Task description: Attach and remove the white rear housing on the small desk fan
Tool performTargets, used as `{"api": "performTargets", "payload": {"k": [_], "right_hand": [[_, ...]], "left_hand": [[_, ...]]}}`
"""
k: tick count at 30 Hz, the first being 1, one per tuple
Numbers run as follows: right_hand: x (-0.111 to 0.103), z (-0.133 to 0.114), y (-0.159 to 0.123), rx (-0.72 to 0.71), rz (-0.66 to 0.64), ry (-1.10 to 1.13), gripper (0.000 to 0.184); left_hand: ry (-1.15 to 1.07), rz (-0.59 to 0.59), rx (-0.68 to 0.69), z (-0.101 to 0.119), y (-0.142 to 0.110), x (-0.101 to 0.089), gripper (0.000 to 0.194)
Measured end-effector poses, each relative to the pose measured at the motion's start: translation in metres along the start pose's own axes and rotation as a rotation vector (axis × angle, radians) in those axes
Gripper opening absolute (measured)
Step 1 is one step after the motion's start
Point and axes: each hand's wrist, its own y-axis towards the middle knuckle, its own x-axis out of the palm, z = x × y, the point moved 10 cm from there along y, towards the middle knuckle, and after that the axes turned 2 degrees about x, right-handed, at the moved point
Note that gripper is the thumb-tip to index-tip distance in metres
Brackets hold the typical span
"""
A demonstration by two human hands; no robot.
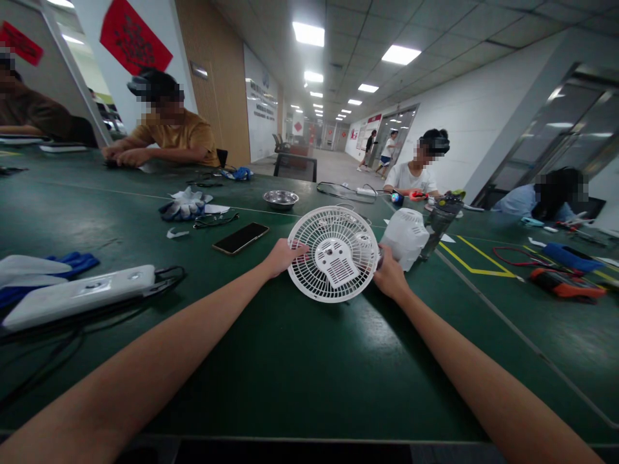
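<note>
A round white fan grille (338,261) with a slotted centre plate is held up over the green table, tilted towards me. My left hand (284,256) is closed on its left rim, with the fingers partly over the slats. At the right rim, my right hand (391,274) grips the grille. Something small and dark shows by the right fingers, too unclear to name. Just behind the right hand stands a white plastic housing (405,238). A dark, see-through cylindrical container (441,222) is beside that housing.
Left of the grille lie a phone (240,238), work gloves (184,205) and a white power strip (82,296) with cable. Farther back is a metal bowl (280,199). To the right sits an orange-and-black multimeter (567,285). Other people sit around the table (309,380).
</note>
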Motion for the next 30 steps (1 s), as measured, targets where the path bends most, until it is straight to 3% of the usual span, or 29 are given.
{"api": "performTargets", "payload": {"k": [7, 30], "right_hand": [[0.003, 0.000, 0.000, -0.005, -0.042, -0.014, 0.075], [0.002, 0.001, 0.002, -0.046, 0.007, 0.132, 0.078]], "left_hand": [[-0.023, -0.023, 0.011, -0.007, 0.005, -0.001, 0.029], [0.092, -0.081, 0.031, -0.013, 0.014, -0.004, 0.033]]}}
